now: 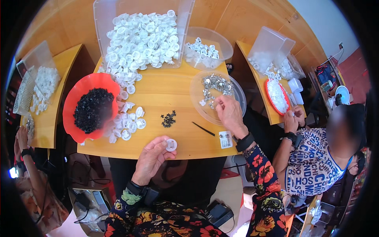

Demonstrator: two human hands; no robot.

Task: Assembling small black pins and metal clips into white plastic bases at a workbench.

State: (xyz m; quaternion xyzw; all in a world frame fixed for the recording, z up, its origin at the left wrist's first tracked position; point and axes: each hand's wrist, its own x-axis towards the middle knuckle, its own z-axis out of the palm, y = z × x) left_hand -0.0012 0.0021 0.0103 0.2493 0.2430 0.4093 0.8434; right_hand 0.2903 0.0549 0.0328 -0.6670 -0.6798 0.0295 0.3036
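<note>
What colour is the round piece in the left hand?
The round piece is white; it shows best in the head view.

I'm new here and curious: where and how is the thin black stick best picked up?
Probably pinch the black stick across its middle, from above: it lies flat, long and narrow, with tabletop showing along both sides. The right hand is nearer, so it could come down from the right.

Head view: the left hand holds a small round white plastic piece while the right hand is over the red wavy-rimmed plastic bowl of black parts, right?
Not the red bowl: the head view shows the right hand over the clear round plastic tray of silvery parts. The left hand does hold the white piece.
</note>
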